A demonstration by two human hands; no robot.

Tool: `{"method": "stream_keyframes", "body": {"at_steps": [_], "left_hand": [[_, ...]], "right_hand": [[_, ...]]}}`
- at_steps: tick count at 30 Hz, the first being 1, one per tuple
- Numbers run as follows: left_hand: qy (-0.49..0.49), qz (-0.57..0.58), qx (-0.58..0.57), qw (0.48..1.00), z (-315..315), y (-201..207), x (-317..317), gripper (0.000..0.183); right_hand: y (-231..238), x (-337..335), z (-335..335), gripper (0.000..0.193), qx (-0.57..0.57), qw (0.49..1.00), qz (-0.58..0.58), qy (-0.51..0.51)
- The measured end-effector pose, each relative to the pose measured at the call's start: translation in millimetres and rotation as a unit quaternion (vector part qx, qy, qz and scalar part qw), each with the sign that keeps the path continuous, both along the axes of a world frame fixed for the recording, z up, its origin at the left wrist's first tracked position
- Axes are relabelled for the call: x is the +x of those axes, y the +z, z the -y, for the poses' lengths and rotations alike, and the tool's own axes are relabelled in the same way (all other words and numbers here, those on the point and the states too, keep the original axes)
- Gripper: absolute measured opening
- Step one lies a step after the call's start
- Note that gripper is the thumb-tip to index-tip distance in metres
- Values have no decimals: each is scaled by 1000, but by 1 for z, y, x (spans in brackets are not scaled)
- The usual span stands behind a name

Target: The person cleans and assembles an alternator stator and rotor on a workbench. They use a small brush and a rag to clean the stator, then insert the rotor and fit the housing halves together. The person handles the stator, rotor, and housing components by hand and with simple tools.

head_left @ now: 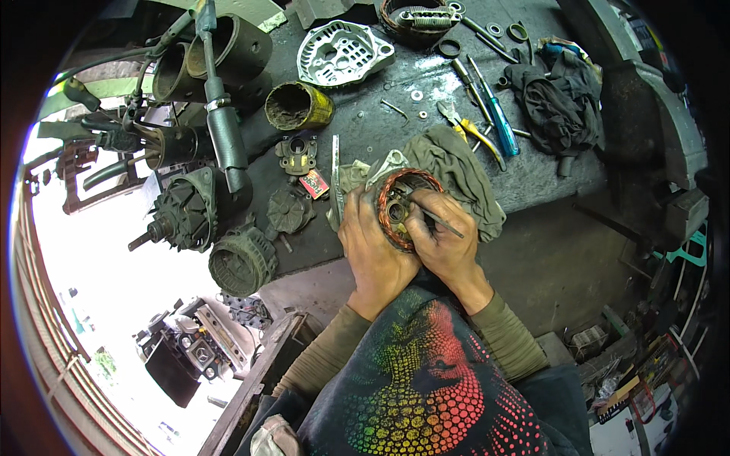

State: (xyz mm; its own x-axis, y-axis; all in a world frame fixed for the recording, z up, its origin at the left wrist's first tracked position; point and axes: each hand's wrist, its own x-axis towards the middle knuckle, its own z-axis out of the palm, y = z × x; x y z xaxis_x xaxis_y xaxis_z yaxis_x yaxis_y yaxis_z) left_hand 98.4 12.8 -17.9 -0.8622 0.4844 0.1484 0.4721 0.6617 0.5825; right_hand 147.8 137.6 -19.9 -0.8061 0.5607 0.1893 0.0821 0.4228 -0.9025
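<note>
Housing of round copper-wound metal [386, 194] sits near the front edge of the grey tabletop [540, 181]; the left hand [378, 254] clamps its left side, the right hand [450, 239] pinches a thin dark metal rod [446, 224]. Firm bracing should prevent slips; crumpled olive cloth [471, 178] crowds the far right, leaving likelier room bodyward.

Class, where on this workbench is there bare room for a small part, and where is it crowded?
Bare: the front strip of workbench between pliers and dark rag. Mostly bare: between yellow can and bent pin. Crowded: around the matchbox, metal castings and copper-wound ring.
</note>
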Motion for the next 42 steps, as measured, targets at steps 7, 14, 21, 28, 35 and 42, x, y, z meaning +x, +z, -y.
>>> {"method": "stream_keyframes", "body": {"at_steps": [7,14,21,28,35,42], "left_hand": [[-1,50,29,998,2,3,-5,87],[-26,49,2,998,1,7,-16,86],[-50,30,-12,998,3,3,-21,104],[-29,38,-28,998,0,5,-23,102],[-33,39,-38,998,-1,7,-24,101],[-45,37,-37,998,-1,7,-25,102]], "right_hand": [[3,-3,2,24,0,1000,8,1],[9,-6,-2,29,-33,998,37,33],[15,-15,-9,28,-14,998,57,33],[15,-17,-11,29,-27,997,66,23],[16,-18,-13,28,-45,997,63,27],[15,-21,-9,27,-18,998,59,17]]}}
